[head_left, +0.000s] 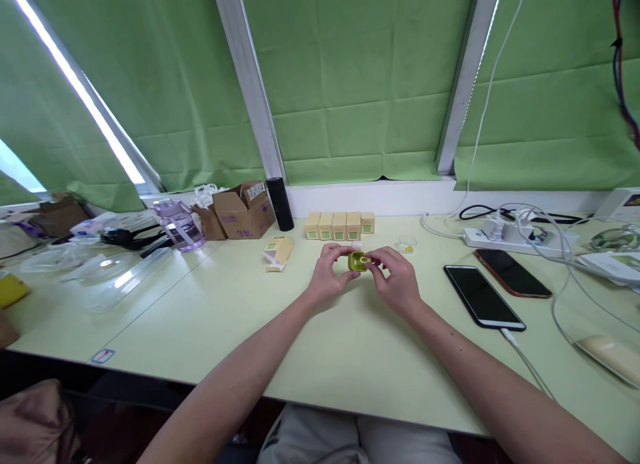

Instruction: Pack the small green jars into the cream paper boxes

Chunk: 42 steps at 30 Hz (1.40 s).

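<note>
In the middle of the table, my left hand [330, 272] is closed around the left side of a small yellow-green case [357, 262], which has a hollow inside facing me. My right hand [395, 275] pinches a small pale yellow-green piece [365, 259] at the case's right side; the fingertips hide most of it. Just behind the case is a small whitish-pink bit [357, 245], partly covered by my left fingers. Farther back stands a row of several small tan boxes [339, 226]. A torn-open tan box [278, 253] lies left of my hands, and a little clear cup [407, 244] sits to the right.
Two phones [484, 296] lie at the right, one plugged into a white cable [525, 357]. Behind them is a power strip [515, 237] with tangled cords. To the left stand a cardboard box [245, 211], a black cylinder [280, 204], a purple bottle [179, 225] and clear plastic trays [125, 281].
</note>
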Available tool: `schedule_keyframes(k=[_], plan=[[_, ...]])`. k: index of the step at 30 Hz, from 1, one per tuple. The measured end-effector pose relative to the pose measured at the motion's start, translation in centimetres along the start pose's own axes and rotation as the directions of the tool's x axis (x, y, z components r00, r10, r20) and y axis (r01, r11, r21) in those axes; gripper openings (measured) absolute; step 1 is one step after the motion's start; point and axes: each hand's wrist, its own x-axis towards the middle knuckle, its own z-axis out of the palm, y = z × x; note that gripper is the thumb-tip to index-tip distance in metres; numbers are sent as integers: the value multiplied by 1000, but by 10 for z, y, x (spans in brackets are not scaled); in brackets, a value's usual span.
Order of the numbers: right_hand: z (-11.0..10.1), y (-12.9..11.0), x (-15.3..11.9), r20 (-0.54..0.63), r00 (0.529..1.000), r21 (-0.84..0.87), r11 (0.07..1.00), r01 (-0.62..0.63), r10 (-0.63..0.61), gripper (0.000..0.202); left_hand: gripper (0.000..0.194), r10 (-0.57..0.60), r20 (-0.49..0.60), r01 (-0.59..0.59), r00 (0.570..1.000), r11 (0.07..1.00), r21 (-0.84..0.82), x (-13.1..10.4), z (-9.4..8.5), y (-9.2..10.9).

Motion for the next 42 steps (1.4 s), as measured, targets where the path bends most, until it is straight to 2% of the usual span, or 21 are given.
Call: schedule_keyframes(k=[5, 10, 18, 42], plan=[[-1, 1, -1, 24, 986, -250, 954, 164, -164, 16, 46, 37, 10, -36, 999, 999, -19, -2, 1, -1], [-2, 1, 1, 67, 971, -357, 904, 236, -228, 17, 45, 71, 26, -71, 997, 997, 1, -3, 2, -2], [-3, 0, 3, 81, 949, -400, 862, 311, -304, 16, 45, 103, 26, -103, 994, 994, 23, -3, 2, 1], [-3, -3, 3, 129, 934, -456, 816, 355, -334, 24, 45, 155, 32, -156, 987, 987, 29, -4, 2, 3]])
